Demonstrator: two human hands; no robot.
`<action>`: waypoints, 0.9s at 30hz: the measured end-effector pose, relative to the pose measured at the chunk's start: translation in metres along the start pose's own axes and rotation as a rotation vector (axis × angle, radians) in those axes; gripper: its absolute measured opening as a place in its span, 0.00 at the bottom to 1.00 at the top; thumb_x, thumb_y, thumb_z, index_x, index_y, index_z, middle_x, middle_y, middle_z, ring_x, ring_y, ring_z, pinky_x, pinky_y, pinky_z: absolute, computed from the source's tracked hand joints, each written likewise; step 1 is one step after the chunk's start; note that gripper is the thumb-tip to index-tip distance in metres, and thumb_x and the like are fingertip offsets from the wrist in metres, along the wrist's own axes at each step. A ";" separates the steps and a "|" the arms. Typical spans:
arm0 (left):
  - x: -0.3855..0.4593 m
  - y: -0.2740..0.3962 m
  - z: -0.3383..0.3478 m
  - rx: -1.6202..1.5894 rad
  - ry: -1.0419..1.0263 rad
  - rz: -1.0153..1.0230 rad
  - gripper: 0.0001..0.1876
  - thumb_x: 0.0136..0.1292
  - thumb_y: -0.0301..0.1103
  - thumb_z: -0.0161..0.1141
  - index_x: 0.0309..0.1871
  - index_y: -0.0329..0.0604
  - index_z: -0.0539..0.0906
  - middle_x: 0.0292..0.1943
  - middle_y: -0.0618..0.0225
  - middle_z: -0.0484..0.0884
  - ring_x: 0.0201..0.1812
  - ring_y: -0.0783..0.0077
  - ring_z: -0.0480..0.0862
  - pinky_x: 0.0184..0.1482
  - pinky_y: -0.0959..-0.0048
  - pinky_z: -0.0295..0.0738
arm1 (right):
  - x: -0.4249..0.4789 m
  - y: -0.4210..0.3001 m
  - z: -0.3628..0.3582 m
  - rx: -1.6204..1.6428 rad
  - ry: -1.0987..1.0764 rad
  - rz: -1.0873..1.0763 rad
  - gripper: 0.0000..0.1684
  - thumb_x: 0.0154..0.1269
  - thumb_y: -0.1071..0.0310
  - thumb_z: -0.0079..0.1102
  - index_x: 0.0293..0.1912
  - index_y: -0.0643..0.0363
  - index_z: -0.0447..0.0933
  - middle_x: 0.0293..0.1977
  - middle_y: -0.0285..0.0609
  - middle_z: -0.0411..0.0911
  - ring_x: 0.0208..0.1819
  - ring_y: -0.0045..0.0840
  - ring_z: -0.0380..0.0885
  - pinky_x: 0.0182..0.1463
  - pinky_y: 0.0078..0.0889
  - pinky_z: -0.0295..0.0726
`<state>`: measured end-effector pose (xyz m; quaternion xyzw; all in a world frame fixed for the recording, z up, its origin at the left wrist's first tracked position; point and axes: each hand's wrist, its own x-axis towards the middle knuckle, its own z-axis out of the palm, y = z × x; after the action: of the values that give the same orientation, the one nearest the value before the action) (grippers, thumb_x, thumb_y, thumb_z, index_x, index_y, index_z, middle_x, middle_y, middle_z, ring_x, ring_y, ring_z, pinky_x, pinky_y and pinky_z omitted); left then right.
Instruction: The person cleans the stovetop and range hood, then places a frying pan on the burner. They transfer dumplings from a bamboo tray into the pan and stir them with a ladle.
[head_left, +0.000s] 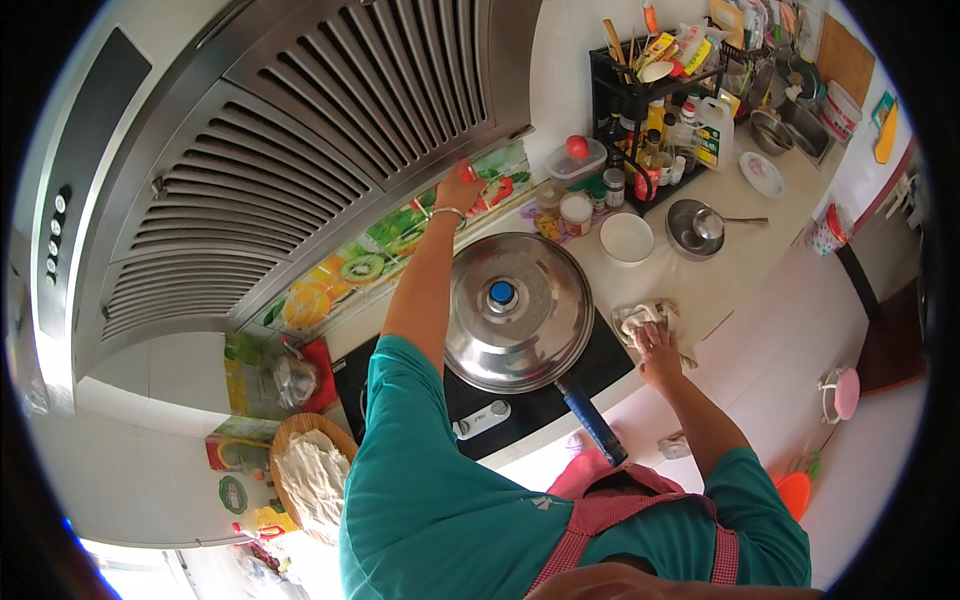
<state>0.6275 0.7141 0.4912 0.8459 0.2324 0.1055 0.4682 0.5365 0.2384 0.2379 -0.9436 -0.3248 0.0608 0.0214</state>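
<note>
My left hand (459, 191), with a bracelet at the wrist, reaches over the stove to the fruit-printed backsplash (386, 236), just below the range hood. Red shows by its fingers; whether that is a held thing or the print I cannot tell. On the counter to the right, my right hand (658, 351) has its fingers on a crumpled beige cloth (646, 313). Between my arms, a pan with a domed metal lid (517, 330) sits on the black cooktop (480, 405). The lid has a blue knob (502, 292), and the pan's blue handle (592, 424) points towards me.
The slatted range hood (315, 142) hangs low at the upper left. A white bowl (627, 239) and a metal bowl (686, 229) with a ladle (709, 223) stand right of the pan. Behind them is a black rack (637, 94) of bottles. A round wooden board (285, 431) lies left.
</note>
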 end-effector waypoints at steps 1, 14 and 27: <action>0.001 0.001 0.001 0.044 0.017 0.025 0.36 0.57 0.35 0.67 0.71 0.47 0.67 0.23 0.64 0.82 0.20 0.72 0.80 0.22 0.68 0.77 | 0.000 -0.001 0.000 0.004 0.003 0.003 0.48 0.53 0.60 0.67 0.72 0.53 0.58 0.73 0.43 0.54 0.75 0.46 0.51 0.75 0.59 0.49; 0.045 -0.027 0.012 0.380 0.130 0.206 0.29 0.56 0.35 0.63 0.64 0.46 0.75 0.49 0.46 0.83 0.47 0.51 0.85 0.52 0.58 0.80 | 0.105 -0.014 -0.133 0.456 0.211 -0.083 0.22 0.60 0.63 0.62 0.54 0.54 0.79 0.43 0.41 0.82 0.49 0.36 0.79 0.53 0.39 0.78; 0.057 -0.013 0.024 0.540 0.148 0.123 0.26 0.55 0.33 0.58 0.61 0.42 0.78 0.52 0.45 0.82 0.53 0.47 0.82 0.57 0.58 0.77 | 0.342 -0.062 -0.237 1.606 0.015 -0.019 0.26 0.63 0.64 0.61 0.62 0.52 0.74 0.43 0.38 0.81 0.45 0.22 0.79 0.48 0.31 0.81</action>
<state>0.6829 0.7296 0.4652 0.9425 0.2340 0.1294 0.2006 0.7964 0.4971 0.4432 -0.6378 -0.1896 0.2695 0.6962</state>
